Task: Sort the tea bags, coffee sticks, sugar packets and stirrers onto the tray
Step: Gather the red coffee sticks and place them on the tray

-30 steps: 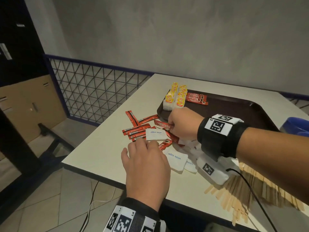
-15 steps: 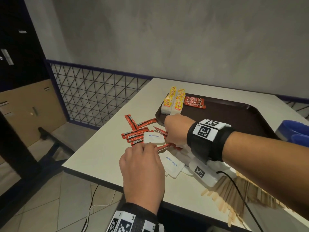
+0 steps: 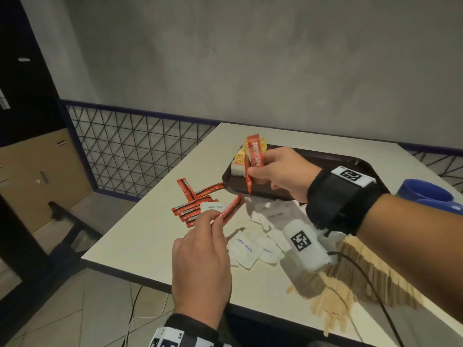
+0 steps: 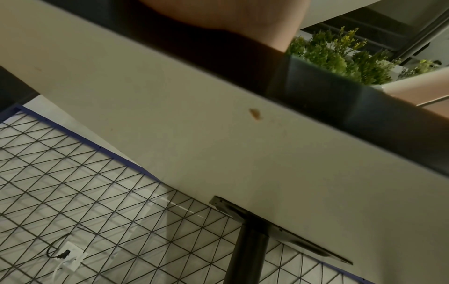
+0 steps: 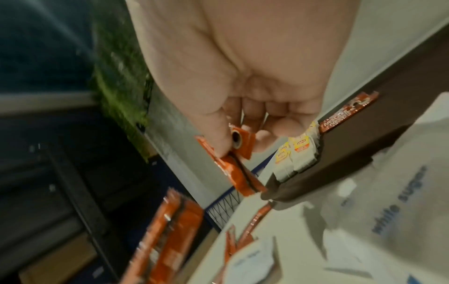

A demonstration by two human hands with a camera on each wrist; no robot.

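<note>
Head view: red coffee sticks (image 3: 253, 163) are gathered upright in the right hand (image 3: 280, 175) above the brown tray (image 3: 325, 159), likely for placing beside the tea bags (image 3: 239, 159). The left hand (image 3: 200, 266) pinches 1 more stick (image 3: 229, 209) over the table (image 3: 150, 234).

The right hand (image 3: 280, 175) is raised over the near left corner of the dark brown tray (image 3: 333, 159), its fingers (image 3: 260, 172) curled round a few red coffee sticks (image 3: 254, 156) held nearly upright, in front of the yellow-tagged tea bags (image 3: 239, 160) on the tray. The left hand (image 3: 200, 266) pinches one more red coffee stick (image 3: 229, 209) above the table (image 3: 140, 236), over a loose cluster of red sticks (image 3: 190, 204). White sugar packets (image 3: 244, 249) lie between the hands, wooden stirrers (image 3: 363, 279) are heaped at the near right, and a blue cup (image 3: 426, 194) stands beside the tray.
</note>
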